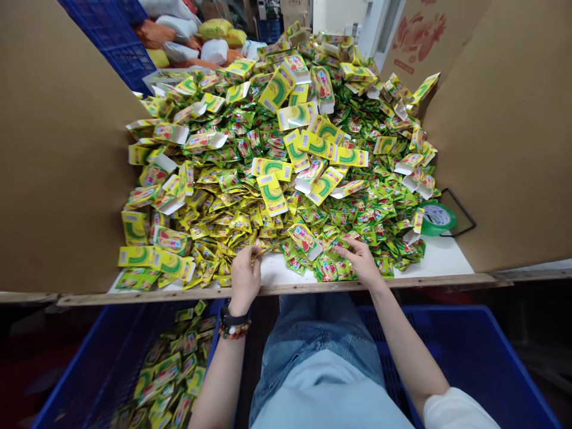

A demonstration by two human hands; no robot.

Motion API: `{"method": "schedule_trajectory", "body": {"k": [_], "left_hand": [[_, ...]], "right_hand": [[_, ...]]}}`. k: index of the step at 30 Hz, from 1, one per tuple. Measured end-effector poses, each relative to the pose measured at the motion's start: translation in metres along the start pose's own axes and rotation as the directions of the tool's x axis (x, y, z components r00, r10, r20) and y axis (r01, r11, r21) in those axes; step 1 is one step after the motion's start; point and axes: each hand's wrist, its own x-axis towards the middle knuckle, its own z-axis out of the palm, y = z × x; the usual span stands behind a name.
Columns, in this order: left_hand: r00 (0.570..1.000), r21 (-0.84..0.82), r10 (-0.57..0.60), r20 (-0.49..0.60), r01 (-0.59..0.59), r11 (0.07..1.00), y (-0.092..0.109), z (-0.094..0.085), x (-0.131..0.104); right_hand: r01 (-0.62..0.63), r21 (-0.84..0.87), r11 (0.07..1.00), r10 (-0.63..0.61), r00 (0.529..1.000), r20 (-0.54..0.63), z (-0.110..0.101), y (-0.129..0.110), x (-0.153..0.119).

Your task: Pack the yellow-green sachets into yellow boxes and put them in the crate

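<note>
My left hand [246, 273], with a dark band and a beaded bracelet at the wrist, is at the front of the white tabletop. Its fingers are pinched together at the edge of the yellow sachets [241, 223]; a small yellow sachet seems to be in the fingertips, partly hidden. My right hand [361, 263] reaches in from the right, thumb and fingers extended and slightly apart, over green sachets [328, 271]. Between the hands, a small open printed carton [304, 241] lies on the green sachets, its white flap toward my right hand.
Yellow-green cartons [272, 194] lie heaped over the sachets. Cardboard walls [504, 149] flank the table. A green tape roll [435, 218] sits at right. Below are a blue crate [102, 351] holding filled packs and another blue crate [473, 357]. Sacks [179, 50] are piled behind.
</note>
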Motion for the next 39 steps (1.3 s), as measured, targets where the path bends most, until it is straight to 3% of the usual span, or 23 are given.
{"method": "schedule_trajectory", "body": {"k": [1,3,5,8,11,13,15,16,18,19,21,24,26,29,34,39], "left_hand": [[0.998,-0.189,-0.060,0.001,0.059,0.980,0.007,0.004,-0.002],[0.983,-0.515,-0.161,0.089,0.184,0.837,0.025,0.015,-0.010],[0.962,-0.676,-0.176,0.211,0.274,0.684,0.043,0.026,-0.019],[0.940,-0.711,-0.172,0.295,0.337,0.617,0.058,0.033,-0.031],[0.910,-0.688,-0.176,0.374,0.400,0.605,0.058,0.032,-0.035],[0.891,-0.662,-0.124,0.437,0.412,0.626,0.056,0.030,-0.032],[0.888,-0.608,-0.009,0.459,0.321,0.726,0.055,0.030,-0.022],[0.900,-0.555,0.058,0.432,0.214,0.804,0.056,0.030,-0.014],[0.926,-0.338,0.204,0.319,-0.090,0.937,0.058,0.032,0.004],[0.921,-0.180,0.286,0.265,-0.244,0.953,0.059,0.034,0.014],[0.855,0.105,0.439,0.276,-0.481,0.871,0.061,0.039,0.033],[0.716,0.267,0.525,0.459,-0.675,0.688,0.061,0.047,0.052],[0.688,0.305,0.519,0.507,-0.707,0.638,0.059,0.048,0.057],[0.700,0.325,0.515,0.495,-0.699,0.637,0.058,0.043,0.053],[0.689,0.246,0.552,0.470,-0.703,0.667,0.058,0.031,0.021],[0.753,0.142,0.530,0.390,-0.618,0.773,0.047,0.030,-0.008]], "right_hand": [[-0.012,0.057,0.998,0.010,0.999,0.050,0.008,-0.004,-0.005],[-0.008,0.121,0.993,-0.014,0.984,0.178,0.028,-0.013,-0.015],[-0.007,0.134,0.991,-0.027,0.969,0.244,0.045,-0.020,-0.023],[-0.046,0.089,0.995,0.021,0.963,0.267,0.058,-0.023,-0.028],[-0.090,-0.007,0.996,0.089,0.961,0.260,0.054,-0.018,-0.025],[-0.058,-0.046,0.997,0.067,0.971,0.228,0.048,-0.014,-0.023],[-0.030,-0.012,0.999,0.032,0.985,0.168,0.040,-0.011,-0.023],[-0.030,0.029,0.999,0.027,0.993,0.118,0.036,-0.009,-0.023],[-0.039,0.099,0.994,0.041,0.999,-0.018,0.026,-0.004,-0.024],[-0.038,0.112,0.993,0.048,0.995,-0.091,0.021,-0.001,-0.025],[-0.031,0.108,0.994,0.052,0.979,-0.198,0.011,0.003,-0.027],[-0.042,0.107,0.993,0.069,0.964,-0.258,-0.001,0.007,-0.029],[-0.057,0.120,0.991,0.086,0.965,-0.250,-0.005,0.005,-0.029],[-0.052,0.128,0.990,0.077,0.978,-0.195,-0.003,-0.001,-0.027],[0.013,0.030,0.999,-0.012,1.000,-0.028,0.005,-0.017,-0.018],[0.077,-0.218,0.973,-0.035,0.981,0.189,0.000,-0.031,-0.012]]}}
